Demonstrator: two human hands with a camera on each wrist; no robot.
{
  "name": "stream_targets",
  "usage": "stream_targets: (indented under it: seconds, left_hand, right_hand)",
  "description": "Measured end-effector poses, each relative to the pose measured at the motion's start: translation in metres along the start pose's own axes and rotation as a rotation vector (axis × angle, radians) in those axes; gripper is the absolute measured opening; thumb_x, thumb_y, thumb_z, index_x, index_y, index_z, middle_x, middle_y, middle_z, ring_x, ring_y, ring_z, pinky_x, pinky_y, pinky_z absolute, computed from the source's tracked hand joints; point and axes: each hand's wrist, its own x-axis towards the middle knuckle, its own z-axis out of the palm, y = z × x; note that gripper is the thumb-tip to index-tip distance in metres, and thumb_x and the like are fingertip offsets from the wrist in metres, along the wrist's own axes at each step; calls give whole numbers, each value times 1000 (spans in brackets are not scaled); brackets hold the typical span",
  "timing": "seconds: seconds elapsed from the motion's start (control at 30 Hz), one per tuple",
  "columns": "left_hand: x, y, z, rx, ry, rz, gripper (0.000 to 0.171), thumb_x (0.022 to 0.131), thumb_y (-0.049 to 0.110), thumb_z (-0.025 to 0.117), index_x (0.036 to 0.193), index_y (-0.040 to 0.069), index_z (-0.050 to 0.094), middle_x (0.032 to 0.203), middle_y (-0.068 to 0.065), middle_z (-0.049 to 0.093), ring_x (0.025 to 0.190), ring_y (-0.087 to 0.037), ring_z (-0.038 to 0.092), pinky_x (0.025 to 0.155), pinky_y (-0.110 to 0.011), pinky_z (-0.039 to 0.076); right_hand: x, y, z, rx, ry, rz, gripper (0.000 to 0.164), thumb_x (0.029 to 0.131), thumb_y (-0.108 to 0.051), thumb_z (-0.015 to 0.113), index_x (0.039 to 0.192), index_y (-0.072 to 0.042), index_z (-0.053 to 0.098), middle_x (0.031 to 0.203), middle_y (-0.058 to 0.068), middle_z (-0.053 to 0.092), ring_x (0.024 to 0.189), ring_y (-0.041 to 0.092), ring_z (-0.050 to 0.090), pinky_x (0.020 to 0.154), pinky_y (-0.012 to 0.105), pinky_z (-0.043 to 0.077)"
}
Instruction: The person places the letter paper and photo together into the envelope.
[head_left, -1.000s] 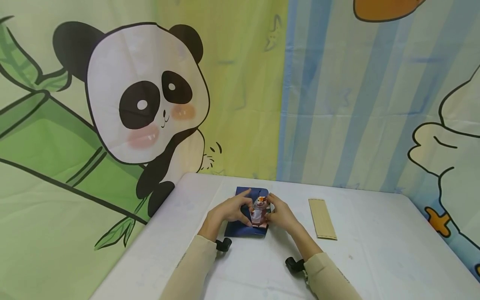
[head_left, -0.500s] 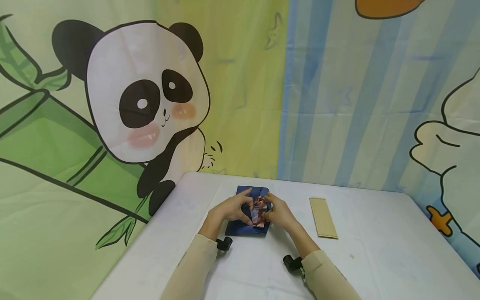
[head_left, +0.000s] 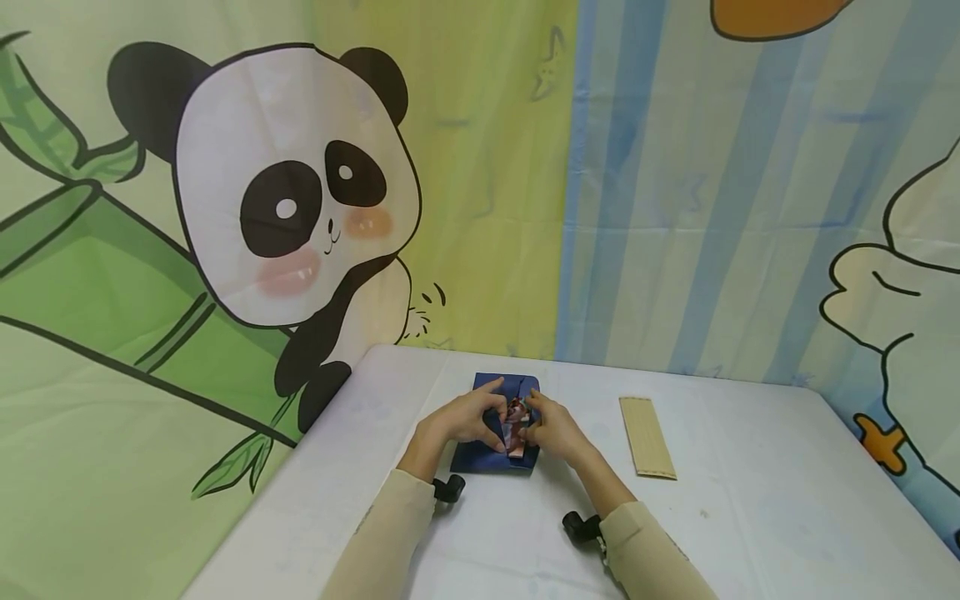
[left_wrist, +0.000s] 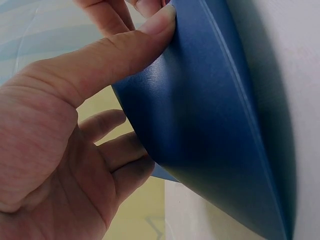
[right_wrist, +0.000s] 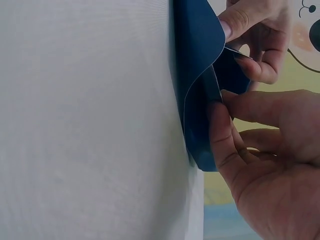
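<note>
A dark blue folder of stiff sheet (head_left: pixel 474 458) lies on the table, its near flap bowed up in the left wrist view. On its right part a small cartoon picture card (head_left: pixel 516 431) shows between the hands, partly covered by fingers. My left hand (head_left: pixel 463 418) grips the folder's raised edge, thumb on the blue surface (left_wrist: pixel 195 95) and other fingers behind it. From the right, my right hand (head_left: pixel 558 427) pinches the card at its right edge; thumb and fingertip meet there in the right wrist view, beside the blue flap (right_wrist: pixel 197 45).
A flat tan rectangular piece (head_left: pixel 647 437) lies to the right on the white-covered table (head_left: pixel 750 467). Behind the table hangs a printed curtain (head_left: pixel 480 208) with a panda. Each wrist wears a black camera mount (head_left: pixel 581 527).
My right hand has shifted slightly left over the card, which now looks narrower and more bent, with less of its picture showing. My left hand has stayed nearly in place.
</note>
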Motion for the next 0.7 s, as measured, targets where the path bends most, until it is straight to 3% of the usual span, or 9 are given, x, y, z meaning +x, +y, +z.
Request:
stream_targets:
  seconds: [0.17,0.23,0.3,0.33,0.47,0.7]
  left_hand:
    - [0,1,0,-5,-2,-9,38,73,24,96,88,27,62,175,-10,18,153,-46,33,116,-58,41]
    - [-1,1,1,-5,-4,-12,38,73,24,96,88,27,61,175,-9,17,153,-46,33,115,-58,42]
    - [-1,2,1,-2,-5,-16,38,74,25,96,89,28,62,175,-9,17,153,-46,34,115,-58,43]
    - [-1,2,1,-1,-5,-19,38,74,25,96,89,27,62,175,-9,17,153,-46,34,115,-58,43]
    - [-1,1,2,2,1,-24,37,73,27,96,88,26,63,175,-9,18,153,-45,35,117,-59,40]
    - [0,0,2,12,5,-1,37,72,27,97,89,27,64,175,-11,17,152,-45,37,118,-58,40]
  right_hand:
    - [-1,-1,0,-15,-1,12,72,87,0,80,150,11,45,167,31,26,77,11,67,81,36,56]
    - [-1,-1,1,3,-5,17,73,87,1,80,150,11,44,166,32,25,77,12,69,76,35,57]
    - [-1,-1,2,6,-4,14,71,88,0,79,149,11,45,165,31,29,78,12,69,75,32,56]
    - [0,0,2,8,-4,13,71,88,0,79,149,11,45,161,32,38,78,11,69,73,30,56]
    - [0,0,3,13,-16,4,70,88,1,78,149,12,45,158,29,44,79,11,69,70,27,54]
    - [0,-2,6,61,-38,14,72,87,4,79,149,13,44,166,28,30,84,12,71,74,28,58]
